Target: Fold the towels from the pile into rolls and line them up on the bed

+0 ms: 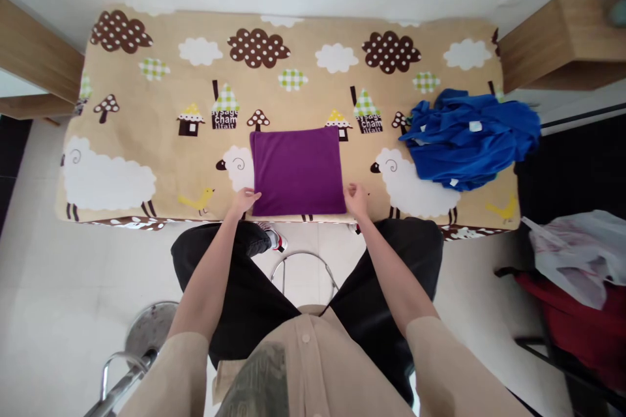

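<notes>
A folded purple cloth point(299, 172) lies flat near the front edge of the table, its layers slightly offset along the left side. At its lower left edge, my left hand point(243, 201) is closed, with the thumb and fingertips pinching the border. My right hand point(356, 199) is at the lower right edge, fingers curled in against the cloth's side. Under the cloth spreads a beige tablecloth point(161, 163) printed with sheep, clouds, houses and mushrooms.
A crumpled heap of blue cloth point(472, 140) with white tags lies at the table's right end. Wooden shelves point(533, 45) border the right side. Below right are a white plastic bag point(572, 254) and something red point(577, 326). A metal stool point(151, 329) stands at lower left.
</notes>
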`<action>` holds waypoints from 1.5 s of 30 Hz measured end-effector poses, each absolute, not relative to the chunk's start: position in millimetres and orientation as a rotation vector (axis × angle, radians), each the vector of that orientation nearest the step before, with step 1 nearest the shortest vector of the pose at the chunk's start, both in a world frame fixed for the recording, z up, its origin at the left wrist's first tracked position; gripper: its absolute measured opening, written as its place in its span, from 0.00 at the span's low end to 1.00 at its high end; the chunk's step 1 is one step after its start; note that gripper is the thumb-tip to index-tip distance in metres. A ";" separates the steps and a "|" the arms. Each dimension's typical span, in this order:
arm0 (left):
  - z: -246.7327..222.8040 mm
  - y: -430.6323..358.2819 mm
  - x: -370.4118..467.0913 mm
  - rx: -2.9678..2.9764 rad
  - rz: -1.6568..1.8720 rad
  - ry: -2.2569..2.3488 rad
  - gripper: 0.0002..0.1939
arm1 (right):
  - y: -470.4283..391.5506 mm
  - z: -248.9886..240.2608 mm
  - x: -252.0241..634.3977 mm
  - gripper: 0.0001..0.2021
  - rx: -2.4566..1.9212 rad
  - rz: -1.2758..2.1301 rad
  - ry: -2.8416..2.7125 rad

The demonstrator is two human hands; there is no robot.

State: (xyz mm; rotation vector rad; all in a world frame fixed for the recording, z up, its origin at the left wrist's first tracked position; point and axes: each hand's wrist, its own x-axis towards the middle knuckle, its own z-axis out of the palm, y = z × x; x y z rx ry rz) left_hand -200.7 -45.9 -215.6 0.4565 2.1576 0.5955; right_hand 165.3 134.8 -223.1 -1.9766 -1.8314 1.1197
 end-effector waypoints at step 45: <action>-269.5 68.8 -187.4 1.391 0.777 2.211 0.36 | 221.3 -274.8 61.8 0.34 -1.369 0.634 -2.507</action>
